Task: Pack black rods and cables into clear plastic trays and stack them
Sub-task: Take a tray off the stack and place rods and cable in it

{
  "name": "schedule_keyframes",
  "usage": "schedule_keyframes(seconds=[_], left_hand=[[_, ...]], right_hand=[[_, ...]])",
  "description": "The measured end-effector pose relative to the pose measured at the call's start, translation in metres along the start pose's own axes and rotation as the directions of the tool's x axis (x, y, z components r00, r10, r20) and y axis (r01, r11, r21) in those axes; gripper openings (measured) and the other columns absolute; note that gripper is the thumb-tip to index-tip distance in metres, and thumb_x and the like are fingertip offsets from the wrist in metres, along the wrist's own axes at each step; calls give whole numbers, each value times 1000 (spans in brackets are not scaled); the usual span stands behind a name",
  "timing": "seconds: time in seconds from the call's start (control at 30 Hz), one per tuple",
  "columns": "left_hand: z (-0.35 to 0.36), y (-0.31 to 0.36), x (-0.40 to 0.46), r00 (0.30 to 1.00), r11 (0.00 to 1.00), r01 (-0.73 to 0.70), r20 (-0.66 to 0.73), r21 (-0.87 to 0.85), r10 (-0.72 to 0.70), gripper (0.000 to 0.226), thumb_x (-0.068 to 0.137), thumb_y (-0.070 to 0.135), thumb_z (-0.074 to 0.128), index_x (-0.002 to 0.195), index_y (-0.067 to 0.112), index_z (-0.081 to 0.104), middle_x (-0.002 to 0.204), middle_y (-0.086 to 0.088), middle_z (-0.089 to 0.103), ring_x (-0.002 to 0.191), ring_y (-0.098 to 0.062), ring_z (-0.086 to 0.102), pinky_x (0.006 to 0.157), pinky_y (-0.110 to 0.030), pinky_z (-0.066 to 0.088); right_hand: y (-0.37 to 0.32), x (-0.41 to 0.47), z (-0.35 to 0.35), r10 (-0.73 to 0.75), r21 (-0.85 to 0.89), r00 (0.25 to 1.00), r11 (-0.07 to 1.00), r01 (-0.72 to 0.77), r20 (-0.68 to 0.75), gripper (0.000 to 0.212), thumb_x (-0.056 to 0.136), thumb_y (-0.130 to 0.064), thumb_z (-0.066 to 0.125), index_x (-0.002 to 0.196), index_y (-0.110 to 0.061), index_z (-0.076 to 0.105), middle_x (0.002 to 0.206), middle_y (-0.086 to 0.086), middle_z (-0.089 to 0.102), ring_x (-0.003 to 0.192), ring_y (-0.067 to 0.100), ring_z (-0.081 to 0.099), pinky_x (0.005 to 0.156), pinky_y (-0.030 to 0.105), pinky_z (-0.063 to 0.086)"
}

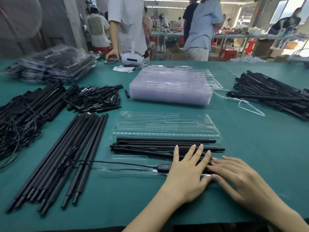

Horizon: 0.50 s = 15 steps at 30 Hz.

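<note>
An open clear plastic tray (164, 124) lies in front of me on the green table. Several black rods (150, 144) sit in its near half. A black cable with an inline switch (164, 166) runs along the tray's front edge toward the left. My left hand (187, 171) lies flat with straight, spread fingers, pressing on the rods at the tray's right part. My right hand (237, 178) presses beside it with straight fingers pointing left, its fingertips touching the parts under the left hand.
Loose black rods (63, 156) lie at the near left, cables and bundles (25, 114) at far left, small black parts (98, 97) behind. Empty clear trays (172, 84) are stacked at centre back, packed trays (55, 64) at back left, more rods (270, 94) right. People stand beyond the table.
</note>
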<state>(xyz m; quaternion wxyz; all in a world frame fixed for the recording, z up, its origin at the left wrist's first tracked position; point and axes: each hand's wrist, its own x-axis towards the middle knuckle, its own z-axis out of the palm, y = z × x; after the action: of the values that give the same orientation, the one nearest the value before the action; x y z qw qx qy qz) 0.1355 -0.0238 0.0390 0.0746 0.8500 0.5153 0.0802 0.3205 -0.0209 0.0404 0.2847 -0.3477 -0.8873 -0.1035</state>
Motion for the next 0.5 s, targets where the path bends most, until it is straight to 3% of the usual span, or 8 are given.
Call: schedule_keyframes(seconds=[0.13, 0.27, 0.33, 0.4, 0.47, 0.5], left_hand=[[-4, -1, -3, 1000, 999, -17, 11, 39, 17, 68, 100, 52, 24, 152, 21, -7, 158, 2, -18, 145, -12, -20, 111, -54, -21], [-1, 10, -12, 999, 989, 19, -44, 144, -13, 67, 102, 47, 20, 151, 11, -10, 157, -2, -22, 144, -12, -22, 105, -60, -26], [2, 15, -18, 997, 991, 62, -51, 119, -57, 65, 102, 45, 19, 151, 11, -7, 159, -2, -17, 144, -12, -19, 105, -60, -25], [3, 13, -22, 994, 987, 84, -84, 139, -73, 60, 99, 44, 22, 152, 16, 19, 160, 0, 10, 146, -10, 5, 112, -62, 1], [1, 13, -26, 992, 981, 119, -67, 150, -110, 58, 90, 49, 26, 137, 27, 51, 146, 6, 44, 136, -6, 37, 106, -57, 35], [1, 14, -27, 991, 983, 116, -77, 143, -106, 57, 87, 51, 27, 132, 31, 57, 140, 7, 51, 131, -6, 44, 104, -57, 37]], right_hand=[[-3, -7, 2, 77, 23, 997, 997, -77, 0, 57, 101, -43, 29, 100, -11, 76, 105, 0, 72, 99, 17, 68, 89, 28, 46], [-4, -10, 3, 104, 76, 994, 991, -106, 25, 54, 101, -41, 29, 106, -12, 73, 111, -3, 69, 105, 12, 65, 95, 29, 44], [-3, -12, 4, 87, 75, 996, 993, -88, 26, 52, 102, -39, 29, 108, -11, 72, 113, -4, 68, 110, 7, 60, 97, 33, 42], [-3, -13, 3, 96, 90, 995, 991, -98, 29, 50, 101, -39, 30, 110, -13, 72, 116, -7, 67, 113, 4, 57, 97, 35, 41], [-3, -12, -1, 130, 117, 991, 984, -133, 36, 47, 100, -42, 33, 109, -17, 72, 116, -13, 66, 111, 1, 56, 97, 33, 40], [-3, -10, -3, 144, 125, 989, 981, -149, 45, 44, 98, -43, 36, 108, -19, 72, 115, -16, 65, 108, -1, 55, 96, 31, 39]])
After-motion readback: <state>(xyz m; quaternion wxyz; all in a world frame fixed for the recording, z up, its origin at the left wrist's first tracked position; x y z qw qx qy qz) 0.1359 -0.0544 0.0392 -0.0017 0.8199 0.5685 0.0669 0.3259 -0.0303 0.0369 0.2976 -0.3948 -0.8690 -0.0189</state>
